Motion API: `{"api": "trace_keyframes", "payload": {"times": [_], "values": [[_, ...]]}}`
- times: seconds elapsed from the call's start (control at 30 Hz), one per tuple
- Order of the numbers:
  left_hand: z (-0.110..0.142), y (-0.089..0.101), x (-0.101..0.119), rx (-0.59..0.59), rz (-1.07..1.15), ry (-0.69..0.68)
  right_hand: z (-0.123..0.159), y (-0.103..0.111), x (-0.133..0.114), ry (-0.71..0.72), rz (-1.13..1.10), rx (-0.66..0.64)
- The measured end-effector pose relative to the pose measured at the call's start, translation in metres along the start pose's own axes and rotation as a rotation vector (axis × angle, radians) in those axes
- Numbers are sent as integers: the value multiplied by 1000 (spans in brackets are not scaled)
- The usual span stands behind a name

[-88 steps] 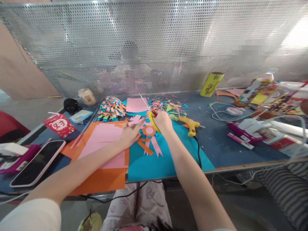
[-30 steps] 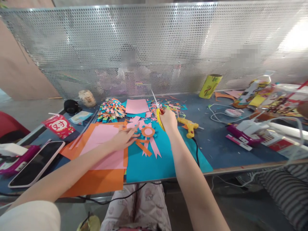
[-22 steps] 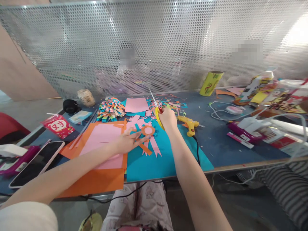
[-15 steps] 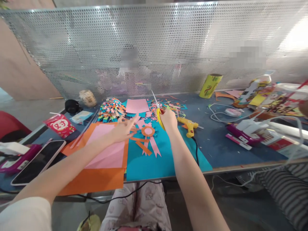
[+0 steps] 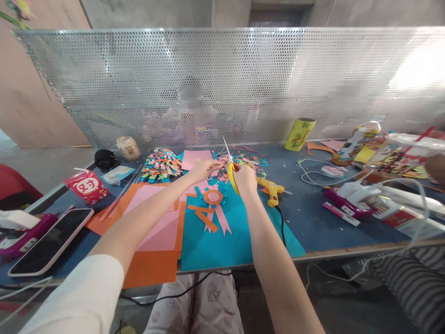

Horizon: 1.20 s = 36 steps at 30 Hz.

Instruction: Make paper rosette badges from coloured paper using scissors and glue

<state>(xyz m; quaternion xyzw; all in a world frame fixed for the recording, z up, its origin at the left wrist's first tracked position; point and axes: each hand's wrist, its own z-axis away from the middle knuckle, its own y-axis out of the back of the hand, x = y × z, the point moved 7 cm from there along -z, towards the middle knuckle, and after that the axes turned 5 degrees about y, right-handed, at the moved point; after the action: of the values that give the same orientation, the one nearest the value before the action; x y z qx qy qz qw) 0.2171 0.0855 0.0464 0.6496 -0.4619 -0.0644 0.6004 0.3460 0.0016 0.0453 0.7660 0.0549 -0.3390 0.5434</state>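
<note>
My right hand (image 5: pixel 245 180) is closed round the yellow and red handles of scissors (image 5: pixel 232 176), whose blades point up and away. My left hand (image 5: pixel 204 170) reaches out over the paper scraps, fingers stretched toward the scissors, with nothing visible in it. Just below lies a paper rosette (image 5: pixel 213 197) with an orange ring, a pink centre and pink ribbon tails (image 5: pixel 222 219). Orange paper strips (image 5: pixel 203 217) lie beside it on a blue sheet (image 5: pixel 222 253). Behind my left hand is a pink paper square (image 5: pixel 195 157).
A yellow glue gun (image 5: pixel 273 190) lies right of my right hand, its cord trailing down. Pink sheets (image 5: pixel 158 234) and orange sheets (image 5: pixel 153 266) are at left, below a fringed paper pile (image 5: pixel 162 166). A phone (image 5: pixel 52 241), yellow tube (image 5: pixel 299 134) and power strip (image 5: pixel 347 202) stand farther out.
My left hand has moved right and away from me, from above the pink sheets to the scraps near the scissors. My right hand still holds the scissors. The camera view has tilted up slightly.
</note>
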Motion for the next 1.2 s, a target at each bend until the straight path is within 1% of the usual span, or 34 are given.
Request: {"api": "trace_keyframes", "payload": {"times": [0.07, 0.13, 0.2, 0.27, 0.33, 0.37, 0.47, 0.5, 0.57, 0.6, 0.67, 0.73, 0.83, 0.93, 1.03, 1.13, 1.2], "values": [[-19, -9, 1, 19, -54, 34, -1, 1, 1, 0, 3, 1], [-30, -13, 0, 45, -107, 88, -1, 1, 2, -3, 9, -3], [-31, -8, -3, 79, -143, 144, -1, 0, 2, -7, 15, -11], [-19, 3, -8, 100, -155, 183, -1, -2, 2, -9, 22, -22], [4, 16, -15, 77, -154, 189, 0, -5, 0, -5, 31, -35], [20, 21, -19, 40, -152, 172, 0, -7, -1, -1, 35, -42], [79, 24, -34, -227, -137, 162, 1, -12, -7, 23, 43, -62], [98, 26, -39, -270, -151, 168, 2, -14, -8, 34, 44, -67], [131, 30, -48, -293, -212, 203, 3, -17, -11, 59, 46, -73], [143, 30, -51, -306, -235, 226, 3, -19, -12, 72, 46, -74], [158, 29, -54, -300, -253, 248, 4, -22, -14, 98, 46, -75], [163, 27, -54, -282, -234, 247, 5, -25, -18, 128, 43, -78], [162, 25, -52, -247, -167, 203, 7, -30, -25, 179, 21, -88], [161, 26, -53, -171, -88, 184, 8, -35, -30, 213, -37, -106], [163, 27, -55, -89, 44, 193, 9, -45, -28, 212, -155, -151], [163, 27, -55, -38, 176, 172, 9, -59, -23, 165, -327, -193], [162, 29, -57, 13, 314, 168, 9, -65, -23, 128, -459, -204]]}}
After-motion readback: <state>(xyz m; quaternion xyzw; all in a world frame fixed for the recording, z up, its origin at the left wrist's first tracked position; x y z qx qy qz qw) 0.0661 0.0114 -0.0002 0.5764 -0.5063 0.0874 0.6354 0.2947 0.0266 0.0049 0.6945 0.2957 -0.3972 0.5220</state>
